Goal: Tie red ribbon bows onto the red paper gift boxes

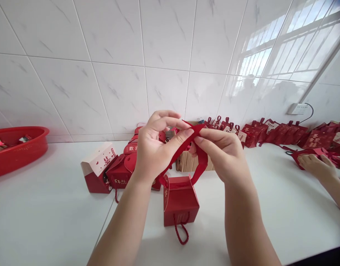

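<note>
A small red gift box [182, 201] stands on the white table, a twisted red cord handle [182, 236] hanging down its near side. From its top rises a wide red ribbon [202, 162], threaded through both sides. My left hand [165, 142] pinches one part of the ribbon between thumb and index finger, its other fingers loosely curled. Close beside it, my right hand [223, 151] pinches the ribbon too, where the strands cross above the box. Whether a knot is formed there, I cannot tell.
Several red boxes [120, 171] stand left, beside a cream-topped box [99, 164]. A red basin [20, 147] is far left. Behind my hands sits a cardboard box [183, 162]. Rows of finished-looking red boxes [283, 133] line the wall. A co-worker's hands [315, 166] hold a box at right.
</note>
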Tool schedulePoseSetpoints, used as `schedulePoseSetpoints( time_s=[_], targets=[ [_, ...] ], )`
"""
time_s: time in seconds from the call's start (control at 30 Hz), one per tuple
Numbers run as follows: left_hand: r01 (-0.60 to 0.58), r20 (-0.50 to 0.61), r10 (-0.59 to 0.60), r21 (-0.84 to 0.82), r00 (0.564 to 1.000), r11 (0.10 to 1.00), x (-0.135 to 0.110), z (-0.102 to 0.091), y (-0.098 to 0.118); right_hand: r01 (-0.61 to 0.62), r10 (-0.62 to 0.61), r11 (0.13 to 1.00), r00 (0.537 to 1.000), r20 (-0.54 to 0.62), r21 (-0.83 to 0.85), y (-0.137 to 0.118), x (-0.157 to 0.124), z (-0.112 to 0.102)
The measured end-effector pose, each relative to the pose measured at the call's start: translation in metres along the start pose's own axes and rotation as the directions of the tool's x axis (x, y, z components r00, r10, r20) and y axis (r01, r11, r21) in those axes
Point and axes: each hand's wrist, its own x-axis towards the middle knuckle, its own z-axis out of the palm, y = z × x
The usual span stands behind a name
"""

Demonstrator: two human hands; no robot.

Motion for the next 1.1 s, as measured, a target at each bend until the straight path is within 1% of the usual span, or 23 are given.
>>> schedulePoseSetpoints(
  time_s=[0.1, 0.2, 0.27, 0.37, 0.43, 0.47, 0.5, 0.53, 0.57, 0.6, 0.63, 0.67, 0.73, 0.77, 0.8, 0.83, 0.9, 0.93, 1.03, 1.1],
  targets=[
    [0.056, 0.019, -0.057, 0.009, 0.998, 0.998, 0.000, -0.001, 0.001, -0.027, 0.025, 0.999, 0.998, 0.063, 0.022, 0.000, 0.002, -0.002],
    [0.105, 0.080, -0.104, -0.003, 0.991, 0.994, 0.000, -0.001, 0.000, -0.047, 0.046, 0.999, 0.997, 0.058, 0.020, 0.000, 0.004, -0.003],
    [0.090, 0.105, -0.088, -0.011, 0.991, 0.996, 0.000, 0.000, -0.001, -0.095, 0.091, 0.994, 0.994, 0.055, 0.062, 0.001, 0.005, -0.004],
    [0.005, 0.061, -0.005, 0.000, 0.998, 1.000, -0.001, 0.000, -0.005, -0.169, 0.159, 0.972, 0.984, 0.076, 0.160, 0.004, 0.007, -0.005],
    [-0.042, 0.035, 0.041, 0.033, 0.999, 0.999, 0.000, 0.000, -0.007, -0.174, 0.161, 0.959, 0.984, 0.076, 0.223, 0.008, 0.009, -0.006],
    [-0.043, 0.036, 0.042, 0.041, 0.998, 0.998, 0.000, -0.001, -0.008, -0.169, 0.154, 0.953, 0.985, 0.078, 0.251, 0.009, 0.010, -0.006],
    [-0.019, 0.051, 0.017, 0.036, 0.999, 0.999, 0.001, -0.002, -0.008, -0.162, 0.144, 0.947, 0.986, 0.083, 0.276, 0.011, 0.011, -0.006],
    [0.032, 0.082, -0.034, 0.021, 0.996, 0.999, 0.001, -0.004, -0.008, -0.152, 0.131, 0.942, 0.987, 0.089, 0.299, 0.013, 0.012, -0.006],
    [0.103, 0.138, -0.102, 0.002, 0.985, 0.995, 0.002, -0.005, -0.008, -0.139, 0.114, 0.939, 0.989, 0.095, 0.315, 0.015, 0.012, -0.007],
    [0.184, 0.221, -0.177, -0.011, 0.959, 0.983, 0.002, -0.007, -0.008, -0.122, 0.095, 0.938, 0.991, 0.098, 0.325, 0.017, 0.013, -0.007],
    [0.263, 0.318, -0.245, -0.014, 0.916, 0.965, 0.003, -0.009, -0.007, -0.102, 0.075, 0.940, 0.993, 0.096, 0.326, 0.018, 0.014, -0.008],
    [0.334, 0.413, -0.301, -0.007, 0.859, 0.943, 0.004, -0.012, -0.007, -0.080, 0.054, 0.945, 0.994, 0.091, 0.316, 0.019, 0.014, -0.010],
    [0.437, 0.553, -0.373, 0.017, 0.746, 0.899, 0.006, -0.016, -0.006, -0.032, 0.008, 0.967, 0.995, 0.097, 0.251, 0.019, 0.014, -0.016],
    [0.471, 0.586, -0.396, 0.028, 0.707, 0.882, 0.007, -0.018, -0.006, -0.008, -0.016, 0.981, 0.993, 0.119, 0.192, 0.018, 0.014, -0.019],
    [0.497, 0.598, -0.417, 0.037, 0.684, 0.867, 0.008, -0.019, -0.007, 0.015, -0.034, 0.993, 0.987, 0.160, 0.119, 0.017, 0.013, -0.023],
    [0.510, 0.599, -0.431, 0.044, 0.675, 0.859, 0.009, -0.020, -0.008, 0.035, -0.041, 0.999, 0.977, 0.210, 0.034, 0.015, 0.011, -0.026],
    [0.502, 0.585, -0.441, 0.066, 0.681, 0.862, 0.010, -0.021, -0.010, 0.058, -0.014, 0.987, 0.960, 0.281, -0.148, 0.012, 0.009, -0.031],
    [0.488, 0.570, -0.440, 0.076, 0.694, 0.869, 0.010, -0.022, -0.011, 0.063, 0.008, 0.969, 0.958, 0.287, -0.238, 0.011, 0.008, -0.032],
    [0.440, 0.522, -0.418, 0.089, 0.743, 0.893, 0.011, -0.022, -0.013, 0.093, 0.020, 0.887, 0.971, 0.238, -0.452, 0.010, 0.006, -0.030],
    [0.422, 0.505, -0.402, 0.080, 0.764, 0.903, 0.011, -0.022, -0.014, 0.119, 0.002, 0.847, 0.974, 0.227, -0.518, 0.011, 0.007, -0.027]
  ],
)
